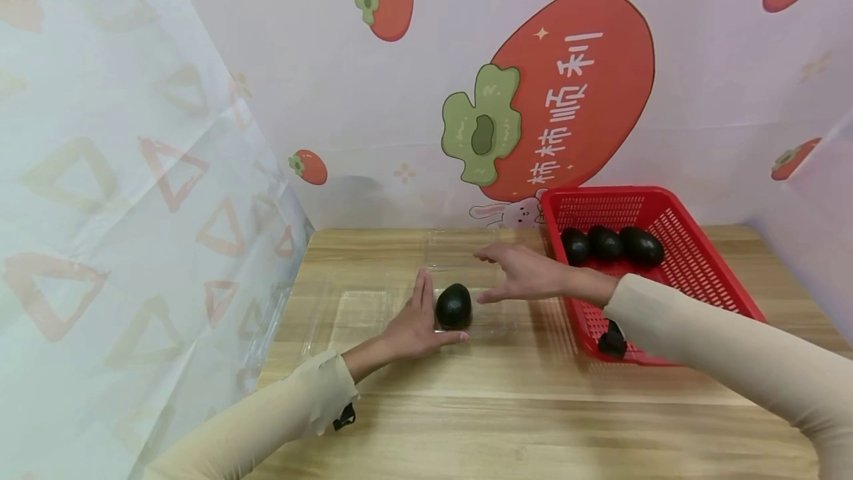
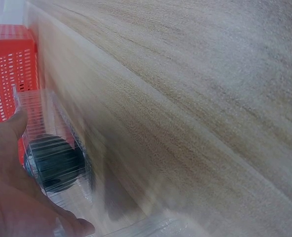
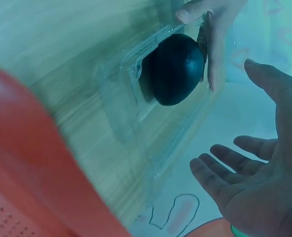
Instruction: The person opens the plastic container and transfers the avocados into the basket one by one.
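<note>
A dark avocado [image 1: 454,307] sits in a clear plastic container [image 3: 136,74] on the wooden table. Along the container's left side lie the straight fingers of my left hand [image 1: 415,324], with the thumb stretched past the avocado's near side. In the left wrist view the avocado [image 2: 57,160] shows through the clear ribbed wall, right beside that hand. My right hand [image 1: 526,274] hovers just right of the avocado, thumb and fingers spread apart and holding nothing. The right wrist view shows its palm and loosely bent fingers apart from the container.
A red plastic basket [image 1: 716,272] stands at the right under my right forearm, with three avocados [image 1: 606,244] at its far end. Another clear container [image 1: 353,310] lies to the left. A printed cloth wall [image 1: 373,102] rises behind the table [image 1: 533,421].
</note>
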A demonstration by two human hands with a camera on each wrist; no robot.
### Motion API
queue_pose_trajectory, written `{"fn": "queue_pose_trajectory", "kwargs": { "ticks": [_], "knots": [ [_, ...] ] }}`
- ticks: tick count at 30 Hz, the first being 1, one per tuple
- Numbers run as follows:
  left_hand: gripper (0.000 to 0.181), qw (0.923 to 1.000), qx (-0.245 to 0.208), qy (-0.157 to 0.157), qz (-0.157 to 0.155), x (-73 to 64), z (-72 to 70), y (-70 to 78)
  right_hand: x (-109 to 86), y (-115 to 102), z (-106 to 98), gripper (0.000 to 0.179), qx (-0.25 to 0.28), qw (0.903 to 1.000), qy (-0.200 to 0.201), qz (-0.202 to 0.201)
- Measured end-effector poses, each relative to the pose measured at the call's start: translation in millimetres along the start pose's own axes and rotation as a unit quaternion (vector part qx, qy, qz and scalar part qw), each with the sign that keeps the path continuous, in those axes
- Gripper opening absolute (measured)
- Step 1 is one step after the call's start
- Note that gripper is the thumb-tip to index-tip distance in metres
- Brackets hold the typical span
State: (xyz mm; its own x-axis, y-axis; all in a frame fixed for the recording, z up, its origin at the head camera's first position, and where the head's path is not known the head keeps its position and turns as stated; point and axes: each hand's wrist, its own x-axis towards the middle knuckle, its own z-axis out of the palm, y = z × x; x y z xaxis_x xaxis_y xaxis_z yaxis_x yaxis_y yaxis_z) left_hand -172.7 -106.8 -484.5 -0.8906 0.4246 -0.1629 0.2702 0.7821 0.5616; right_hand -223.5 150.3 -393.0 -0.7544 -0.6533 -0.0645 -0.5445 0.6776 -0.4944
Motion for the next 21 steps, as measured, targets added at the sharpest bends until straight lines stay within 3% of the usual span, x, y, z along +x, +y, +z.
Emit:
{"fn": "queue_pose_trajectory", "kwargs": {
  "ticks": [6, 21],
  "knots": [
    [0.131, 1.0, 0.003, -0.004, 0.0, -0.2, -0.2, 0.7, 7.2, -9, 6, 0.079, -0.009, 0.9999, -0.002, -0.009],
    [0.131, 1.0, -0.001, -0.005, 0.004, -2.7, -2.9, 2.3, 22.0, -20, 28, 0.08, -0.022, 0.9991, -0.023, 0.028]
  ]
}}
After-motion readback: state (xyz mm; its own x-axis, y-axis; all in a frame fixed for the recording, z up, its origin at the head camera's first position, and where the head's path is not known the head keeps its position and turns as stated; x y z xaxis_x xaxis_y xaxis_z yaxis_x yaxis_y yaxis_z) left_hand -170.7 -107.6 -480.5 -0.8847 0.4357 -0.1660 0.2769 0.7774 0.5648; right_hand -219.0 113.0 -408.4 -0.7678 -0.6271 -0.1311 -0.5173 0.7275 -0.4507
